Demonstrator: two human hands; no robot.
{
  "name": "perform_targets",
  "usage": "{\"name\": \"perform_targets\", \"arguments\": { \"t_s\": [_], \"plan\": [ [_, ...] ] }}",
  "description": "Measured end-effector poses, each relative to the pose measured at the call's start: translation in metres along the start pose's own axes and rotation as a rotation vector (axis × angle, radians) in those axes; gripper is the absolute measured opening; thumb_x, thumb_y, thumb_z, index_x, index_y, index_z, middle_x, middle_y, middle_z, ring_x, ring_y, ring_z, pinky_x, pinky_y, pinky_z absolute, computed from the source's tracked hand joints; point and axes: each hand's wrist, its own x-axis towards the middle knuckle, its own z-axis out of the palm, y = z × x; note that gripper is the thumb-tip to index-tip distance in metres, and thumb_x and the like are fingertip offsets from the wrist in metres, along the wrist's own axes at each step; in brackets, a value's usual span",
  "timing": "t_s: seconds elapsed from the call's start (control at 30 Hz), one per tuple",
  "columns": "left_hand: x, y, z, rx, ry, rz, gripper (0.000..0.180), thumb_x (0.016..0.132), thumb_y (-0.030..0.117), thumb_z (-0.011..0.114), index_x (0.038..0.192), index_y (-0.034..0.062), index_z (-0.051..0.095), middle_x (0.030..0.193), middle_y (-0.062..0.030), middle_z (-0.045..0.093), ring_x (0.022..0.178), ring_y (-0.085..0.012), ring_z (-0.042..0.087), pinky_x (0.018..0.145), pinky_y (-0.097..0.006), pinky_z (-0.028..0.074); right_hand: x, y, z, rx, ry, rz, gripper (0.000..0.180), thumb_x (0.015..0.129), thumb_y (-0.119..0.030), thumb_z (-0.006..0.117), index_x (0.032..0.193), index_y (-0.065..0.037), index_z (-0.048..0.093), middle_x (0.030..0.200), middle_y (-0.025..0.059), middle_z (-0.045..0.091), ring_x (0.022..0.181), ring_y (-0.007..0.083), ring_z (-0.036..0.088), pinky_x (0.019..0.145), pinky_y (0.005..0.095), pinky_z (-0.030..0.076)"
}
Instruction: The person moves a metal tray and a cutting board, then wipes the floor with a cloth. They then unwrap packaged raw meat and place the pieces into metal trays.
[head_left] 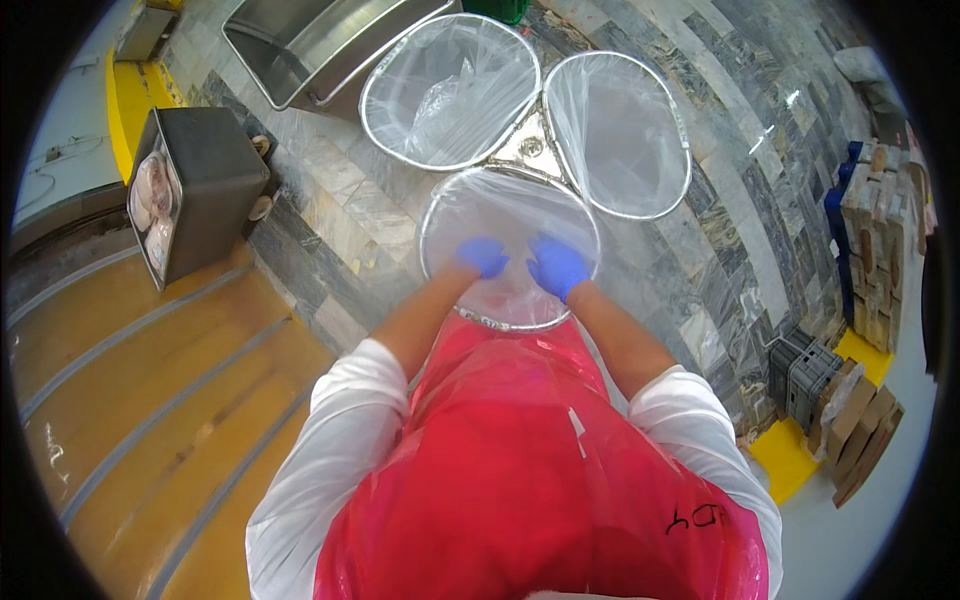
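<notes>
In front of me a round metal hoop [428,215] holds a clear plastic bag [505,205], spread across it and hanging down inside. My left hand [483,257], in a blue glove, is within the hoop's left half, over the plastic. Facing it on the right, my right hand [558,267], also gloved in blue, has its fingers apart against the film. A gap separates the two hands, and I see nothing gripped in either. Two more bag-lined hoops stand beyond: a far left hoop [366,128] and a far right hoop [688,165].
A metal centre plate [530,148] joins the three hoops. Steel tubs stand at the back [340,65] and left [215,195], the left one holding pale pink meat [155,195]. Grey crates [803,375] and flattened cardboard [855,420] are at right, near stacked goods [875,240].
</notes>
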Motion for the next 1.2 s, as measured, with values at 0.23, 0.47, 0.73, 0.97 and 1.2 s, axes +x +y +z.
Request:
{"name": "perform_targets", "arguments": {
  "t_s": [0.23, 0.47, 0.73, 0.97, 1.2],
  "plan": [
    [0.027, -0.064, -0.020, -0.027, 0.146, -0.225, 0.043, 0.087, 0.035, 0.054, 0.108, -0.0003, 0.067, 0.113, -0.0241, 0.064, 0.106, -0.0369, 0.061, 0.095, -0.045, 0.046, 0.003, -0.010, -0.016, -0.139, -0.483, 0.007, 0.045, 0.084, -0.045, 0.060, 0.109, -0.009, 0.064, 0.102, 0.0161, 0.065, 0.098, 0.0325, 0.061, 0.087, 0.0437, 0.048],
    [-0.079, 0.055, -0.051, -0.197, 0.451, 0.054, 0.036, 0.089, 0.031, 0.058, 0.118, 0.0096, 0.063, 0.108, -0.0175, 0.066, 0.102, -0.0353, 0.061, 0.090, -0.044, 0.048, -0.015, -0.007, -0.062, 0.228, -0.016, -0.374, 0.030, 0.076, -0.037, 0.072, 0.088, -0.009, 0.068, 0.085, 0.0138, 0.061, 0.082, 0.0326, 0.058, 0.075, 0.0447, 0.046],
    [-0.194, 0.035, -0.032, -0.412, 0.909, -0.256, 0.027, 0.090, 0.025, 0.060, 0.108, 0.0066, 0.068, 0.103, -0.0163, 0.068, 0.090, -0.0310, 0.067, 0.082, -0.039, 0.052, -0.073, -0.010, -0.069, 0.187, -0.094, -0.493, 0.040, 0.070, -0.044, 0.074, 0.085, -0.008, 0.065, 0.081, 0.0127, 0.058, 0.083, 0.0322, 0.056, 0.077, 0.0445, 0.042],
    [-0.239, -0.042, -0.038, -0.411, 0.638, -0.318, 0.035, 0.089, 0.031, 0.062, 0.112, 0.0044, 0.066, 0.104, -0.0169, 0.068, 0.089, -0.0289, 0.068, 0.080, -0.037, 0.053, -0.085, -0.045, -0.021, -0.057, -0.087, -0.276, 0.033, 0.064, -0.036, 0.073, 0.083, -0.010, 0.064, 0.083, 0.0127, 0.060, 0.086, 0.0300, 0.057, 0.082, 0.0443, 0.042],
    [-0.269, -0.181, -0.010, -0.522, 0.515, -0.306, 0.045, 0.088, 0.037, 0.059, 0.120, 0.0068, 0.062, 0.112, -0.0174, 0.067, 0.103, -0.0309, 0.064, 0.092, -0.036, 0.048, -0.090, -0.063, 0.000, -0.279, -0.013, 0.103, 0.027, 0.059, -0.027, 0.071, 0.080, -0.012, 0.064, 0.083, 0.0119, 0.063, 0.086, 0.0303, 0.060, 0.080, 0.0421, 0.042]
  ]
}}
